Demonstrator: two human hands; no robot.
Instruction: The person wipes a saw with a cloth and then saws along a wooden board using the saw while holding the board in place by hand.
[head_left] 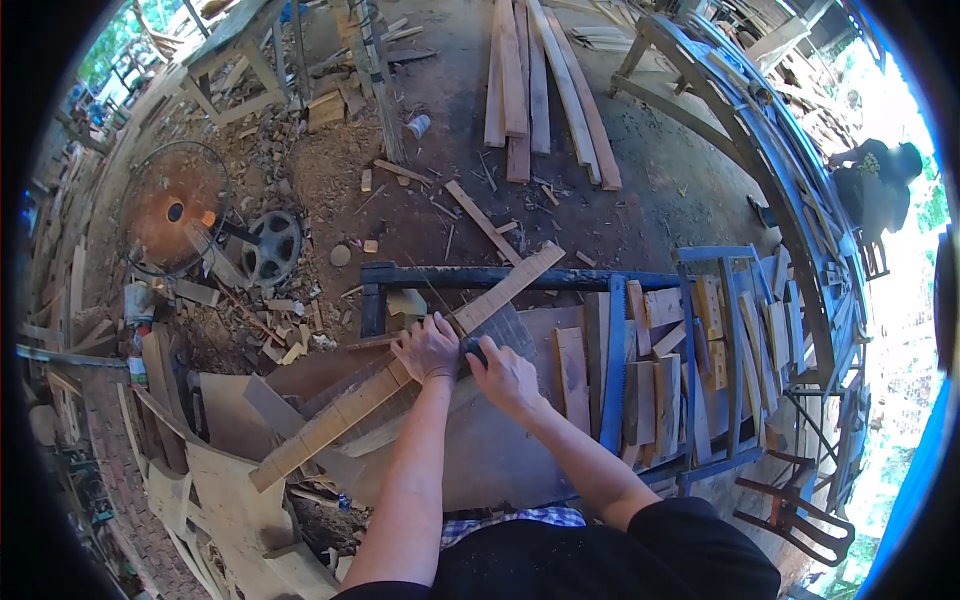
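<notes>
A long, narrow wooden strip lies diagonally across the low workbench, with thin cross marks along its length. My left hand grips the strip near its middle, fingers curled over it. Just to the right, my right hand is closed around the dark handle of a tool. The tool's working end is not clear, so its kind cannot be told. Beyond my hands, the strip's far end rests over the bench's dark rail.
Several wood offcuts stand in a row at the right, beside a blue-edged frame. A fan and a spoked wheel stand among scraps at the left. Long boards lie ahead. A person is at far right.
</notes>
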